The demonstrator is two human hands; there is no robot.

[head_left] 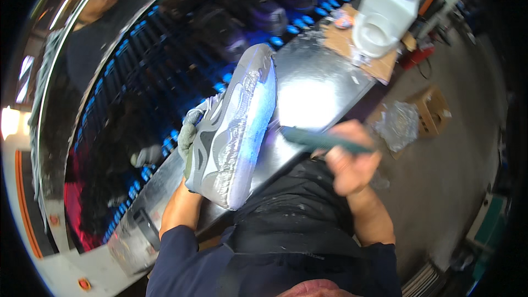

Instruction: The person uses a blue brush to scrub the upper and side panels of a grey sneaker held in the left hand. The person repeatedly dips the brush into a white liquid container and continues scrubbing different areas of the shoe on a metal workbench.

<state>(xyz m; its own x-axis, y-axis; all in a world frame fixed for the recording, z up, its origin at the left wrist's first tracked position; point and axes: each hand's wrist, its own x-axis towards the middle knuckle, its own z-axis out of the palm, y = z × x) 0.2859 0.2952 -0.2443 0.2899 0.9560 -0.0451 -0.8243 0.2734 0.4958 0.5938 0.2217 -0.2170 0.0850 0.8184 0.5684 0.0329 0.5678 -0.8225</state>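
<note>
A grey sneaker (225, 132) is held up in front of me, its toe pointing away and its pale, blue-lit sole side facing right. My left hand (190, 131), in a grey glove, is closed around the shoe's left side; the shoe hides part of its fingers. My bare right hand (352, 159) is closed on a slim dark green tool (316, 139), a little right of the sole. Tool and hand are smeared by motion. The tool's tip points toward the shoe and seems apart from it; what kind of tool it is I cannot tell.
A shiny metal table (313, 85) lies beneath the shoe. Beyond runs a dark conveyor with blue-lit edges (300, 23). A white plastic jug (388, 14) stands on cardboard (336, 41) at far right. An open carton (432, 111) sits on the floor. Another person (88, 38) is at upper left.
</note>
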